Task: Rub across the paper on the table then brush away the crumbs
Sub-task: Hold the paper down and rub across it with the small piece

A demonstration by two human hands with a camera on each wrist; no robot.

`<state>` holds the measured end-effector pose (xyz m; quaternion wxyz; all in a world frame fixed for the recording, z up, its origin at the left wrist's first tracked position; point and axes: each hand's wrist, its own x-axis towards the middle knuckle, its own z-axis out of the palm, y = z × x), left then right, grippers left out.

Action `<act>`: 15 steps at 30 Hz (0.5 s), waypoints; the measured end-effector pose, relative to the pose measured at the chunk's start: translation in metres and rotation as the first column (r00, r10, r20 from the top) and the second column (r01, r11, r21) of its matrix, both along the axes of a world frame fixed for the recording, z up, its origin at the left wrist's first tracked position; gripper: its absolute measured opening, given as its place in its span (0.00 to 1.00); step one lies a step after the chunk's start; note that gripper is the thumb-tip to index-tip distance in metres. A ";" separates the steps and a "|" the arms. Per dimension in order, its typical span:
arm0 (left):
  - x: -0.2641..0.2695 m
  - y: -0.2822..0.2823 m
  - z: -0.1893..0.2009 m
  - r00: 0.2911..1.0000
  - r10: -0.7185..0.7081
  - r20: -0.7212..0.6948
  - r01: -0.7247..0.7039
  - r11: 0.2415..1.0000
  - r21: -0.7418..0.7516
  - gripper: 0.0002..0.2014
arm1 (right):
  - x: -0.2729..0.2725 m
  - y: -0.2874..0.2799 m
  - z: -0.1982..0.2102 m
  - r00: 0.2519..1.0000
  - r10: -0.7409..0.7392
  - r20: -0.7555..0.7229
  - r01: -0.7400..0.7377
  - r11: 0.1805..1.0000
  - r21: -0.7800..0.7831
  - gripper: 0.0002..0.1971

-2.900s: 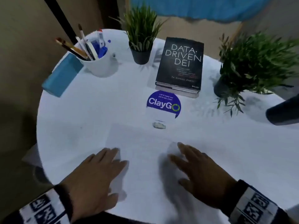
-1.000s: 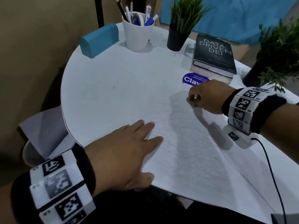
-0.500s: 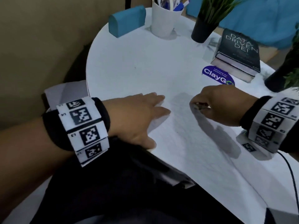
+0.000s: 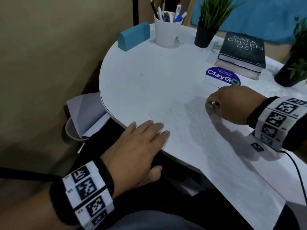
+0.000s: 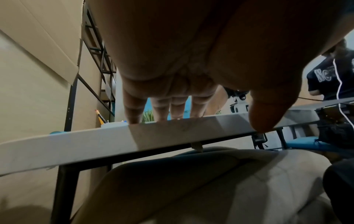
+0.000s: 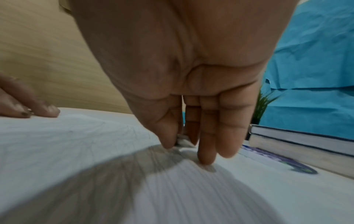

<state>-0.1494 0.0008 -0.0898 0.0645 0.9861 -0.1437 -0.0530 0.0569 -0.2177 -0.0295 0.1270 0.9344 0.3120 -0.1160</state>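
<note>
Paper (image 4: 191,138): lies at the table's (image 4: 141,77) near edge, faint pencil lines remaining. Left hand (image 4: 137,146) flat, fingers straight, pressing its near-left corner. Right hand (image 4: 232,105) pinches a small eraser (image 6: 182,140) near the far edge; rubbing seems under way, brushing not yet done.

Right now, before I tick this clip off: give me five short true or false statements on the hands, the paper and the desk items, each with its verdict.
1. The left hand lies flat, holding down the paper. True.
2. The right hand is spread open, palm down. False: its fingers pinch a small white eraser against the paper.
3. The paper is blank. False: faint pencil lines cover it.
4. The white cup holds pens and pencils. True.
5. The dark book lies between the two hands. False: it sits at the table's far side, behind the ClayGo sticker.
</note>
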 end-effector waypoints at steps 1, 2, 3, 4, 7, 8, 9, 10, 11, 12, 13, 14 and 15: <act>-0.001 0.000 -0.001 1.000 0.003 -0.001 -0.003 1.000 0.002 0.45 | 0.000 0.003 -0.001 1.000 0.007 0.006 -0.007 0.999 0.042 0.10; -0.002 0.000 -0.001 1.000 0.007 0.000 -0.007 1.000 0.002 0.47 | -0.001 0.008 -0.001 1.000 0.024 0.007 -0.025 0.994 0.108 0.10; -0.001 0.001 -0.001 1.000 0.008 0.011 -0.008 1.000 0.006 0.48 | -0.004 0.015 0.001 0.999 0.046 -0.007 -0.044 0.980 0.192 0.09; 0.000 0.002 0.000 1.000 0.001 0.030 -0.001 1.000 0.015 0.49 | -0.010 0.024 0.003 0.996 0.079 -0.038 -0.066 0.959 0.274 0.06; 0.006 0.007 -0.003 0.997 -0.038 0.071 0.036 0.999 0.031 0.48 | -0.031 0.054 0.006 0.965 0.211 -0.158 -0.129 0.901 0.414 0.05; 0.008 0.008 -0.005 0.995 -0.046 0.086 0.045 0.999 0.024 0.47 | -0.035 0.062 0.005 0.951 0.254 -0.178 -0.154 0.884 0.441 0.05; 0.010 0.009 -0.007 0.993 -0.051 0.110 0.050 0.999 0.012 0.44 | -0.037 0.067 0.003 0.939 0.294 -0.180 -0.183 0.867 0.463 0.04; 0.012 0.008 -0.009 0.989 -0.052 0.138 0.053 0.999 -0.003 0.41 | -0.038 0.071 0.000 0.930 0.324 -0.175 -0.207 0.853 0.479 0.04; 0.014 0.007 -0.011 0.984 -0.055 0.170 0.059 0.998 -0.018 0.38 | -0.038 0.075 -0.003 0.925 0.341 -0.168 -0.222 0.844 0.488 0.04; 0.016 0.006 -0.014 0.978 -0.059 0.199 0.067 0.997 -0.033 0.36 | -0.037 0.077 -0.005 0.922 0.351 -0.161 -0.233 0.838 0.494 0.05; 0.018 0.006 -0.016 0.973 -0.065 0.221 0.077 0.996 -0.046 0.34 | -0.036 0.079 -0.006 0.919 0.364 -0.152 -0.247 0.832 0.498 0.06; 0.020 0.006 -0.018 0.970 -0.071 0.235 0.086 0.995 -0.058 0.32 | -0.036 0.081 -0.008 0.913 0.381 -0.147 -0.264 0.826 0.498 0.08; 0.021 0.006 -0.020 0.966 -0.074 0.247 0.093 0.993 -0.068 0.31 | -0.036 0.083 -0.009 0.904 0.398 -0.157 -0.277 0.825 0.493 0.09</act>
